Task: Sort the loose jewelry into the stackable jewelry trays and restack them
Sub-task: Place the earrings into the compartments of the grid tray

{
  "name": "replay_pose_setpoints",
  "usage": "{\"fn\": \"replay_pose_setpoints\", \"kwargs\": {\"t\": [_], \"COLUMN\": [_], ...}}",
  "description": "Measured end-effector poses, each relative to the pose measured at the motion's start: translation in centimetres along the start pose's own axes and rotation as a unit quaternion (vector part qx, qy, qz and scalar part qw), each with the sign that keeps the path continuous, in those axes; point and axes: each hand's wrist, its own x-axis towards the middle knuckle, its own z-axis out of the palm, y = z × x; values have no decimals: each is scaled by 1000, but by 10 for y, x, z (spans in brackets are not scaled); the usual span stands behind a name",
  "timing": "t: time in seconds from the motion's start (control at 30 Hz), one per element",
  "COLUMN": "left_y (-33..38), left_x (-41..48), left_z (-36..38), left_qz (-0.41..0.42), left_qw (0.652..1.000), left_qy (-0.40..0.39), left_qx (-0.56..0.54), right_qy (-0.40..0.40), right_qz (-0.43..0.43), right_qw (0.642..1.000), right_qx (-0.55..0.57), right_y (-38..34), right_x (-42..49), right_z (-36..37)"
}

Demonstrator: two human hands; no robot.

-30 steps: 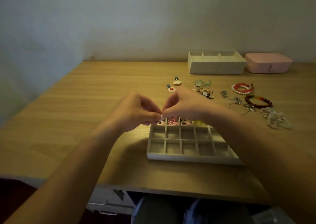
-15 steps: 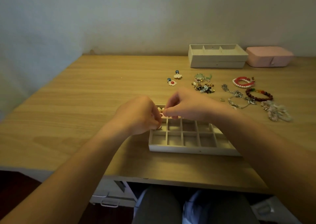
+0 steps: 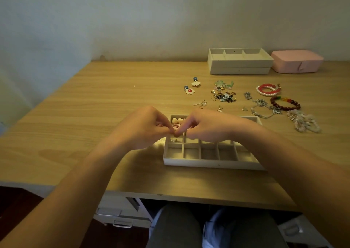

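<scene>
Loose jewelry (image 3: 225,96) lies on the table (image 3: 94,105), far right of the divided tray (image 3: 208,161), with stacked trays (image 3: 239,66) and a pink box (image 3: 297,61) by the far wall. The left hand (image 3: 145,128) and right hand (image 3: 206,126) cover the divided tray's far rows. Their curled fingertips meet over its left compartments, pinching a small item (image 3: 175,133) too tiny to identify.
</scene>
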Motion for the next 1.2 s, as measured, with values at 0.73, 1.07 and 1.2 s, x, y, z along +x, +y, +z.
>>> {"fn": "replay_pose_setpoints", "kwargs": {"t": [0.73,1.07,1.2], "left_y": [6,62,68], "left_x": [28,98,103], "left_z": [1,41,47], "left_qz": [51,41,33], "left_qw": [990,992,988], "left_qy": [55,10,19], "left_qx": [-121,-116,-149], "right_qy": [210,218,220], "right_qz": [28,126,137], "right_qw": [972,968,966], "right_qx": [98,0,-12], "right_y": [38,96,98], "right_x": [-4,15,20], "right_z": [-43,-41,-39]}}
